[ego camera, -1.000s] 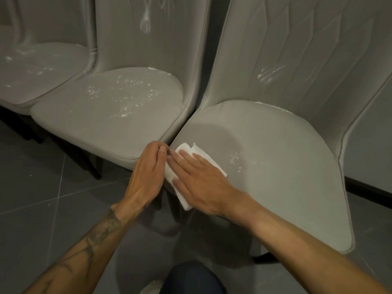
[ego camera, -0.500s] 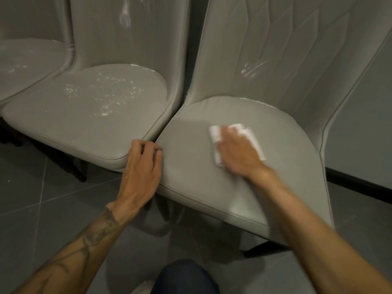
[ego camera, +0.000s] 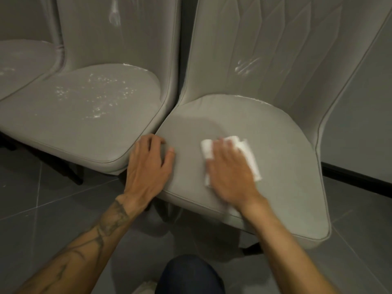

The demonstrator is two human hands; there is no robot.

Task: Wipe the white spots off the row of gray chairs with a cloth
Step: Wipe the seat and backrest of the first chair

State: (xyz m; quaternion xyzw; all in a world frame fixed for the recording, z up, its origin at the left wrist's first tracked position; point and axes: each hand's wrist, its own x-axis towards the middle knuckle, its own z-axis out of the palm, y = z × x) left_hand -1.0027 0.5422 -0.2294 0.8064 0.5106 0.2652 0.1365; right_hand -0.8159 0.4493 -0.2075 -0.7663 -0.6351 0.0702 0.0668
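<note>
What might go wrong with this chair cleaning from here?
The right hand presses the small cloth low on the seat, so the smears on the backrest above might get missed. The cloth could also fill with residue and merely spread the heavy white spots on the neighbouring seat.

1. The left hand (ego camera: 148, 166) lies palm down, fingers spread and bent, thumb out to the right; the left forearm (ego camera: 91, 240), tattooed, comes in from the lower left.
2. The right hand (ego camera: 230, 175) lies flat, palm down, fingers straight and blurred; the right forearm (ego camera: 286, 240) comes in from the lower right.
3. The hands are near, not touching.
</note>
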